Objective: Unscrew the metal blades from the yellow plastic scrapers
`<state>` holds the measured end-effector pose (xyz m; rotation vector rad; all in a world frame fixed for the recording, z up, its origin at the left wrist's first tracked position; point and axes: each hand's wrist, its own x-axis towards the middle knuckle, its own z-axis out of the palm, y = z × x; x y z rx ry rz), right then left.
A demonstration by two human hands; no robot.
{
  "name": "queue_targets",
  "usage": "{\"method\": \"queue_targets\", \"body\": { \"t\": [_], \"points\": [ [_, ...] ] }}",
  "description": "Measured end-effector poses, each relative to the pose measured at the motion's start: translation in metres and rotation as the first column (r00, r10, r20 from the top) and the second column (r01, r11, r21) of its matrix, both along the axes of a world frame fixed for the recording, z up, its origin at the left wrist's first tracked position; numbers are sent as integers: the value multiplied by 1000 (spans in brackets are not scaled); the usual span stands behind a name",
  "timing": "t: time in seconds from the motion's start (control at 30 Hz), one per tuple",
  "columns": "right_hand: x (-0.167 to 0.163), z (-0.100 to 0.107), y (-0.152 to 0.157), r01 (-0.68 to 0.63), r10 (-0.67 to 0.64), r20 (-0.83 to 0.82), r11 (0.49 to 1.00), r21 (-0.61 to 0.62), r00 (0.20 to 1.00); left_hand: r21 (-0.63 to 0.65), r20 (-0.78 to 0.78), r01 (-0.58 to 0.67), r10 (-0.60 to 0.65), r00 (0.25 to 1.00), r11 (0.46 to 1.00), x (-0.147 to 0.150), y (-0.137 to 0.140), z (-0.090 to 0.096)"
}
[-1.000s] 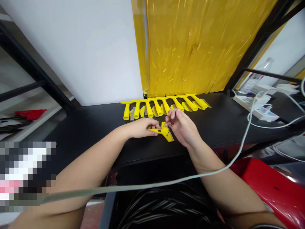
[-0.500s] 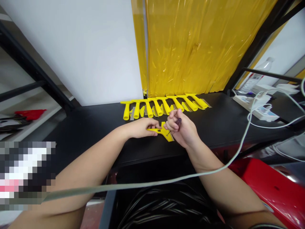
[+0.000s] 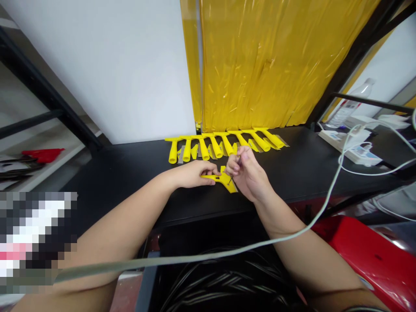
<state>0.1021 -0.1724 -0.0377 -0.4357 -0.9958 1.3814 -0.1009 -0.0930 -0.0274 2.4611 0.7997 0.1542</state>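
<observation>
At the centre of the dial, toward the near side of a black worktop (image 3: pixel 136 173), one yellow scraper (image 3: pixel 224 177) is in work, and its fastening looks unfinished: the screwdriver (image 3: pixel 231 180) has its tip down at what seems to be a screw (image 3: pixel 229 185) in the five o'clock part of the head. How deep that screw sits, and which way it is being turned, I cannot tell. Up between eleven and one o'clock stands a row of yellow scrapers (image 3: pixel 204 149), set side by side with metal blades showing among them; they look like the set-aside part of the batch, though whether each is tight cannot be judged from here. By that reading, what is left on the one at the centre is the screw work and then parting it from the hands.

The left hand (image 3: pixel 196 173), at nine o'clock, has thumb and fingers clamped on the handle; the right hand (image 3: pixel 248 175), at two o'clock, has its fingers closed round the screwdriver's grip.

As for looks, the scraper is bright plain yellow, its narrow handle pointing to nine o'clock, its head flaring toward three, with a thin grey blade (image 3: pixel 235 186) along the outer edge.
</observation>
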Motion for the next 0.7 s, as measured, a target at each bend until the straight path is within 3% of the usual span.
{"method": "queue_targets", "body": {
  "t": [0.23,0.37,0.5,0.57,0.63,0.7],
  "points": [
    [3,0,5,33,-32,17,999,-30,999,-14,-8,-3,3,1000,1000,-1,0,0],
    [17,12,7,85,-86,34,996,21,996,-9,-26,-11,10,1000,1000,-1,0,1],
    [37,36,22,92,-122,301,989,112,946,0,-28,-15,15,999,1000,-1,-2,3],
    [47,43,38,73,-172,574,979,192,800,9,-28,-12,12,1000,1000,-1,-3,5],
    [56,42,57,-36,-209,817,962,270,537,19,-20,-3,3,1000,1000,-1,-4,6],
    [63,33,74,-137,-227,915,949,285,333,34,-12,12,-11,1000,999,-1,-4,7]
  ]
}}
